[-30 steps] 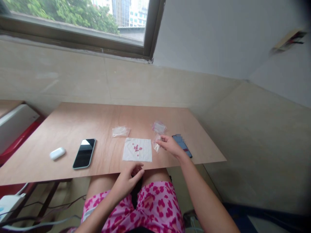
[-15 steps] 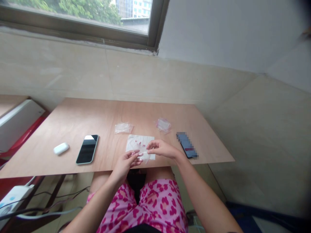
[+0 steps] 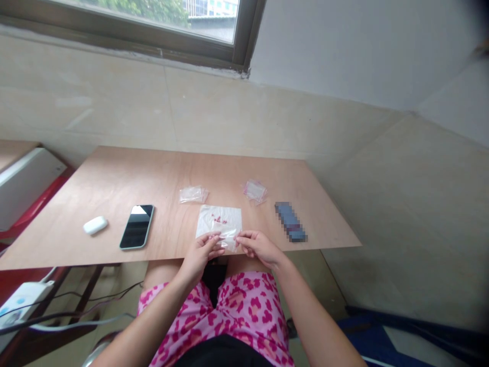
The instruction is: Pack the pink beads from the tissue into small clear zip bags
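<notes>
Light wooden surface (image 3: 114, 176) carries a white sheet (image 3: 234, 215). Over it, the left hand (image 3: 201, 253) and the right hand (image 3: 261, 248), fingers pinched nearly closed, hold one small bag (image 3: 229, 234), transparent and shiny.

1. My left hand (image 3: 199, 254) is turned inward, its thumb (image 3: 212, 242) and fingers brought together in a light pinch.
2. My right hand (image 3: 263, 250) faces it, pinching too, with the lower fingers curled under.
3. My two hands sit roughly level, near each other but apart.
4. My bare left forearm (image 3: 156, 311) and right forearm (image 3: 309, 306) slant inward from either side.
</notes>
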### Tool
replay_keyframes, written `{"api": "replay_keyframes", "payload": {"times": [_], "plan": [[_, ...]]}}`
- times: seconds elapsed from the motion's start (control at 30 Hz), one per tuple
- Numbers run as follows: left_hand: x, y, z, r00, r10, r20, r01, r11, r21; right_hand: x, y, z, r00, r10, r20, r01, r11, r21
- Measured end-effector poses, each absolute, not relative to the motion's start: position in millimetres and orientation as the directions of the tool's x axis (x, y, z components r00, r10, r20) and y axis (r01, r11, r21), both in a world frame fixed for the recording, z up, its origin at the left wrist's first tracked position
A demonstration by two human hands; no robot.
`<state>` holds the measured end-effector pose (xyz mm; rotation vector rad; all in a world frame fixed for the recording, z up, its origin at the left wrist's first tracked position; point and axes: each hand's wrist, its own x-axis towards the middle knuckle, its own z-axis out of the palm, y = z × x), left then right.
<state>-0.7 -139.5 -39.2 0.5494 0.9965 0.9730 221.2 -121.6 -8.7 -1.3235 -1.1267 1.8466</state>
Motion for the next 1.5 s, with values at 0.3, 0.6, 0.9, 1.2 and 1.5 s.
{"api": "replay_keyframes", "payload": {"times": [0.3,0.6,0.9,1.2,1.5], "plan": [[0,-142,-37,0.064,0.955,-0.29,-0.14,0.297,0.945,229,-131,-5,-0.364,0.859,-0.359,-0.066,-0.408,-0.911],[1,-153,-18,0.435,0.88,-0.19,0.015,0.204,0.979,211,-143,-8,-0.503,0.797,-0.335,0.05,-0.36,-0.932],[0,-153,-16,0.52,0.811,-0.267,0.066,0.274,0.96,206,-145,1,-0.61,0.725,-0.32,0.119,-0.315,-0.942],[0,-155,-17,0.485,0.843,-0.233,0.366,0.045,0.929,203,-148,-23,-0.454,0.836,-0.309,0.207,-0.238,-0.949],[1,-155,-25,0.384,0.903,-0.196,0.517,-0.034,0.855,203,-147,-14,-0.258,0.951,-0.167,0.393,-0.054,-0.918]]}}
